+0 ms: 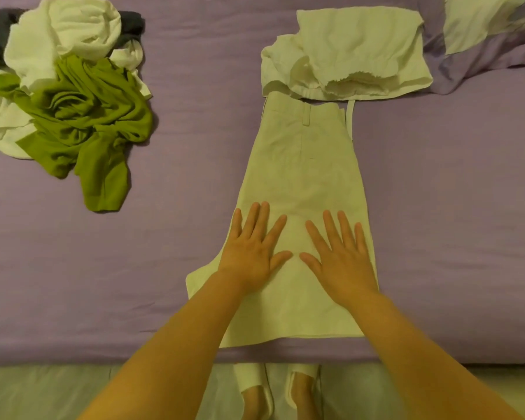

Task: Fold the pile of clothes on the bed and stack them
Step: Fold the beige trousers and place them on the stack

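The left hand (253, 251) and the right hand (339, 256) are laid flat, fingers straight and spread, grasping nothing, on the pale trousers (303, 177) stretched lengthwise on the purple bed (437, 207). Beyond the waistband, folded white clothes (355, 53) are stacked. At far left an unfolded pile (67, 86) of green, white and dark garments is seen.
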The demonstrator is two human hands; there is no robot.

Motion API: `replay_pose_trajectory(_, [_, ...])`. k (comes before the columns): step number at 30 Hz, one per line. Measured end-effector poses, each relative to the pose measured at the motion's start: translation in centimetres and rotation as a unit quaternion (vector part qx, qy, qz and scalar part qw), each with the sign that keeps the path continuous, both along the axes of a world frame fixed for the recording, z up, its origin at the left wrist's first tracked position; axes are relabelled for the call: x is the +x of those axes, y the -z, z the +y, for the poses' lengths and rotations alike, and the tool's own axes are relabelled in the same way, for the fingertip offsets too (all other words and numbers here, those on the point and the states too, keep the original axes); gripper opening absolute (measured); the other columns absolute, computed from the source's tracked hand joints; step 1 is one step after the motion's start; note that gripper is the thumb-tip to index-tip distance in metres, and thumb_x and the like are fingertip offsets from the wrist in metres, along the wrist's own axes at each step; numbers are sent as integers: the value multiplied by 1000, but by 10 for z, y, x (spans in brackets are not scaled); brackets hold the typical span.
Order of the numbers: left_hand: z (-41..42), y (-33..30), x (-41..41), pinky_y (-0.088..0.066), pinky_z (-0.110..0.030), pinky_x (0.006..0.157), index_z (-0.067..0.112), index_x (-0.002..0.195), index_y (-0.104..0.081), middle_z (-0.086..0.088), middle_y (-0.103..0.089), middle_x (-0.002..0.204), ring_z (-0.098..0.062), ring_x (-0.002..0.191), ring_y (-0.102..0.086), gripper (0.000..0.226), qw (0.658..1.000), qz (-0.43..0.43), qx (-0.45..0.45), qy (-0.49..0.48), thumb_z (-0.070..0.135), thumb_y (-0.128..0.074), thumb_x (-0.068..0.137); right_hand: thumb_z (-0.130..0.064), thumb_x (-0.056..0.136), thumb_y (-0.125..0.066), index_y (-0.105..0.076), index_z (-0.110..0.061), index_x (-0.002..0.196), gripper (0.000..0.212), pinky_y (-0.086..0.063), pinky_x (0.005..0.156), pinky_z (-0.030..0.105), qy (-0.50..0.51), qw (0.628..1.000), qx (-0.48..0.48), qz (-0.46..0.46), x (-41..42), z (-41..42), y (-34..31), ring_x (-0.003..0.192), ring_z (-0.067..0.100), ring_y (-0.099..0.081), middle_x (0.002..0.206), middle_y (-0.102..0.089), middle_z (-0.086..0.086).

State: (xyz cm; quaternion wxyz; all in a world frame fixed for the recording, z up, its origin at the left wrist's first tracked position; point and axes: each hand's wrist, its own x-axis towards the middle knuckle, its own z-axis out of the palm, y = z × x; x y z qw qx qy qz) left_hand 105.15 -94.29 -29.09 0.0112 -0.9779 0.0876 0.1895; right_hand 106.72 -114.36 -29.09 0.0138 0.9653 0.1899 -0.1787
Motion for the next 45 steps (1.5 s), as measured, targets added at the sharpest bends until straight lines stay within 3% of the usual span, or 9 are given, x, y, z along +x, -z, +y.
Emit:
replay_pose_trajectory(9, [0, 0, 62, 12, -56, 113, 33, 147, 13, -5, 25, 155, -25, 139, 32, 72, 998, -21, -40, -48, 69, 11, 85, -53, 97, -18, 3, -42, 147, 56, 4, 115, 52, 3, 1000, 6, 6, 99, 7, -7, 142, 30, 23, 156, 21, 4])
replay_pose_trajectory(13, [-3, -17, 131, -6, -51, 116, 22, 135, -42, -16, 10, 158, -36, 144, 12, 50, 975, -64, -172, -129, 50, -42, 94, -39, 100, -34, -24, -42, 140, 42, -2, 116, 48, -25, 997, 63, 26, 142, 10, -16, 143, 27, 21, 158, 15, 6])
replay_pose_trajectory(20, [-7, -57, 206, -42, -32, 93, 13, 138, -39, -9, -49, 134, -27, 122, -49, 58, 722, -23, -488, -490, 41, -57, 91, -42, 95, -47, 0, -35, 149, 72, -16, 114, 47, 101, 976, 191, 33, 173, 22, -31, 145, 27, 9, 158, 14, 5])
replay_pose_trajectory(23, [-4, -72, 204, -52, -25, 68, 13, 96, -65, 0, -67, 91, -20, 87, -64, 38, 684, 33, -543, -486, 49, -63, 84, -42, 87, -61, 3, -28, 150, 91, -21, 115, 46, 207, 906, 363, 69, 185, 19, -41, 145, 27, -9, 159, -3, 8])
replay_pose_trajectory(27, [5, -93, 188, -59, -32, 72, 20, 94, -70, 0, -74, 92, -19, 85, -71, 21, 651, 90, -630, -414, 37, -71, 82, -32, 76, -75, 5, -35, 148, 108, -41, 94, 31, 337, 766, 532, 128, 194, 1, -68, 125, 18, -45, 152, -27, 10])
replay_pose_trajectory(31, [20, -121, 162, -58, -28, 74, 22, 99, -70, 0, -73, 99, -18, 90, -70, 19, 686, 144, -637, -320, 24, -74, 80, -24, 72, -79, -5, -32, 149, 106, -40, 87, 21, 323, 756, 541, 177, 188, -15, -100, 115, 9, -48, 132, -49, -2])
replay_pose_trajectory(37, [24, -153, 103, -48, -21, 73, 23, 87, -69, 11, -67, 81, -1, 76, -60, 13, 808, 97, -537, -223, 14, -73, 80, -16, 76, -76, -64, -15, 96, 23, -39, 90, 32, 150, 902, 395, 90, 135, -17, -144, 105, 22, -48, 100, -55, 2])
replay_pose_trajectory(41, [22, -157, 54, -36, -4, 80, 19, 111, -68, 6, -67, 111, -6, 98, -59, 29, 914, 58, -394, -77, 21, -73, 82, -15, 81, -71, -61, -18, 101, 23, -42, 76, 28, 97, 927, 355, 78, 67, -22, -140, 96, 21, -55, 99, -56, -2])
replay_pose_trajectory(45, [16, -150, 7, -31, -10, 88, 14, 119, -66, -5, -65, 120, -21, 110, -57, 37, 943, 32, -328, 52, 22, -71, 83, -14, 85, -66, -53, -30, 129, 49, -47, 74, 27, 20, 963, 267, 44, 2, -32, -117, 99, 11, -49, 104, -50, -7])
